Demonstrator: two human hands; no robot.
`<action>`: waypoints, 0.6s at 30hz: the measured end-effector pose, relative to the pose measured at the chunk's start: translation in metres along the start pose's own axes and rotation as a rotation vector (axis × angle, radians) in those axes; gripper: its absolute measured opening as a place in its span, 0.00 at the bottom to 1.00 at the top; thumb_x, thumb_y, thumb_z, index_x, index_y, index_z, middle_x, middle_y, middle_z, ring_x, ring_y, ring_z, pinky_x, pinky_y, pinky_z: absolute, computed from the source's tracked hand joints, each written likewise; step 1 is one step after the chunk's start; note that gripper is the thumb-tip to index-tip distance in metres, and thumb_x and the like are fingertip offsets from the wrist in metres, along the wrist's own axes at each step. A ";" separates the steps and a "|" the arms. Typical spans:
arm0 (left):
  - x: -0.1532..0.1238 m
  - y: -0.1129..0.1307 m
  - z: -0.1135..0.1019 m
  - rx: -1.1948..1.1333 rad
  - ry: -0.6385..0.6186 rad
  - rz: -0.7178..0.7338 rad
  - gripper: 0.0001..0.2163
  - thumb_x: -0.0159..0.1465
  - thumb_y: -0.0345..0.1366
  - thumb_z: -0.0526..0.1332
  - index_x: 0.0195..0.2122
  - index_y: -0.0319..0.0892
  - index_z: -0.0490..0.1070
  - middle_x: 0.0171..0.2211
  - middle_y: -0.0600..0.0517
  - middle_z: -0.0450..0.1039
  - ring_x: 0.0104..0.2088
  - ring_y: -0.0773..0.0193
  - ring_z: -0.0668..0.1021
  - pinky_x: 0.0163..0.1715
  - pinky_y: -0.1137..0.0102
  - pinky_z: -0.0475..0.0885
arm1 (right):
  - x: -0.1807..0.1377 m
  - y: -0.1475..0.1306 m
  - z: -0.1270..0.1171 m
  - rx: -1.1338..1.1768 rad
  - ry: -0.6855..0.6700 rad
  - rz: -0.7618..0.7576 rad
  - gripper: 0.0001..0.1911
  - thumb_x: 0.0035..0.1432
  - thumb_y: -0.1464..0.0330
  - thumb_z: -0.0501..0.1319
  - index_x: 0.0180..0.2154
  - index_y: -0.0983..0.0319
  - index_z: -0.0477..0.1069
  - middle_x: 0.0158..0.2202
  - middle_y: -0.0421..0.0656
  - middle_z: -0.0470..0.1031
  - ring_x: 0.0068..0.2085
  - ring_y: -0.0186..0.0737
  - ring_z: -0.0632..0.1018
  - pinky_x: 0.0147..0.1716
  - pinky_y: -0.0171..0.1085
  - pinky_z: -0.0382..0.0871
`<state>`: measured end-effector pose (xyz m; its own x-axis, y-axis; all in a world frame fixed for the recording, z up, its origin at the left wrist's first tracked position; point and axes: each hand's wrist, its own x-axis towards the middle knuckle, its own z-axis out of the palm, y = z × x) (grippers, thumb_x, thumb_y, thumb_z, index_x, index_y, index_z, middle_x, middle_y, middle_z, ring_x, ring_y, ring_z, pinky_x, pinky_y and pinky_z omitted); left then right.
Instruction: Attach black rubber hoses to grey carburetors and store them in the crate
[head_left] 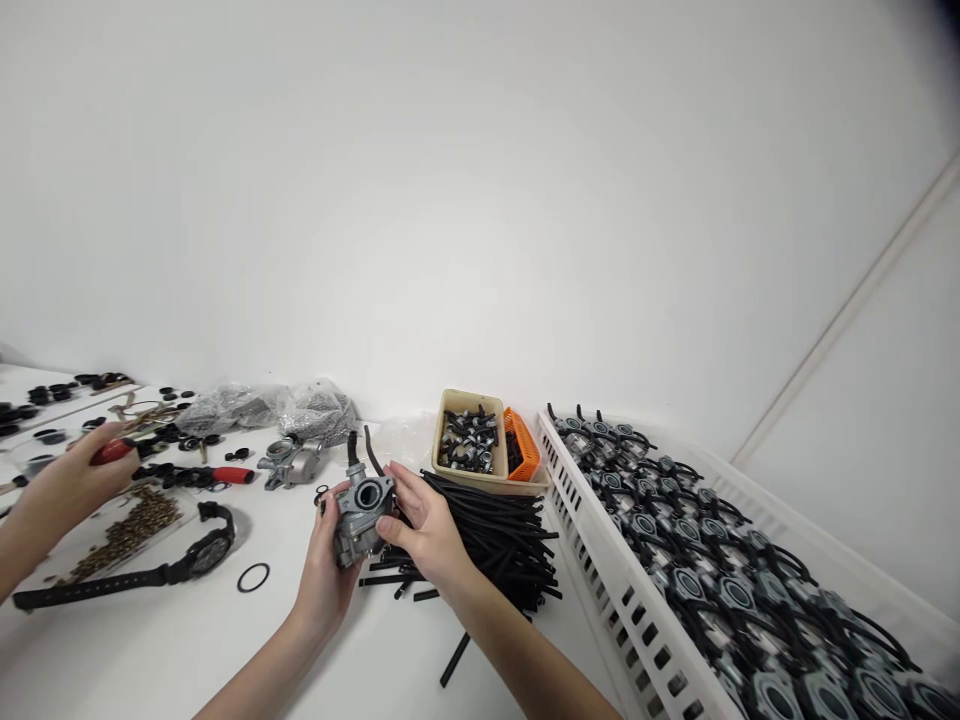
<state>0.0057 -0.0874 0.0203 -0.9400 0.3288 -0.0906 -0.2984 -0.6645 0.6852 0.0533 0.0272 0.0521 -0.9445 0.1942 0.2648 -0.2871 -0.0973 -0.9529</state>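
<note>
From my remote seat I am watching both hands holding a metal carburetor (364, 522) above the white tabletop (296, 545), just in front of a heap of black hoses (495, 545). The left hand (328, 572) is cupping its left side and underside, probably because that palm is bearing the weight. The right hand (427, 532) is pressing its thumb against the front right of the body while its other fingers are lying together along the right edge, apparently steadying it. So the carburetor is sitting between the two sets of fingers, its round bore facing up toward my camera and its two black tubes (352, 448) standing clear above the fingertips; what the hidden left fingers are doing behind it, I am not able to tell. The hoses are lying right beside the right wrist, I am guessing for easy reach, and a beige bin (472, 474) of small fittings is standing behind them with an orange basket (529, 455) alongside. To the right, a white crate (622, 580) is keeping many similar carburetors in rows, perhaps to save space. At the far left, a co-worker's hand (82, 480) is gripping a red-handled tool (112, 452), well apart from mine.
</note>
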 end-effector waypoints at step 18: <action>-0.005 0.005 0.005 0.034 0.077 -0.345 0.12 0.58 0.47 0.61 0.36 0.47 0.76 0.33 0.49 0.80 0.41 0.42 0.80 0.29 0.53 0.77 | 0.003 -0.034 -0.027 -0.028 -0.372 0.064 0.60 0.32 0.63 0.78 0.65 0.58 0.53 0.59 0.51 0.69 0.61 0.49 0.69 0.63 0.50 0.55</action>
<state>0.0094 -0.0890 0.0276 -0.7950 0.4775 -0.3742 -0.5960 -0.4998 0.6284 0.0648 0.0575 0.0808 -0.9552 -0.1793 0.2353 -0.2262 -0.0696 -0.9716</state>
